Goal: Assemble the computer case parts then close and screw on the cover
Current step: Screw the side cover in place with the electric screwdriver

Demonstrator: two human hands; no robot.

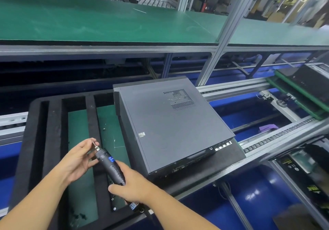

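Grey computer case point(170, 123) lies closed on the foam tray point(51, 123). Our right hand point(135, 185) grips the screwdriver point(110, 164); our left hand point(80, 160) pinches its tip, perhaps with a screw. We should seat it straight.

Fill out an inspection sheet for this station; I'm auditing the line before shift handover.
Surface: black foam tray with green-floored slots, on the roller conveyor.
Job's things: computer case, cover on, lying flat; electric screwdriver.
Clutter: loose screws; purple cloth.
Hands: right hand grips the screwdriver; left hand pinches its bit.
Cables: thin wires under the rail.
Surroundings: green shelf, another case at right.
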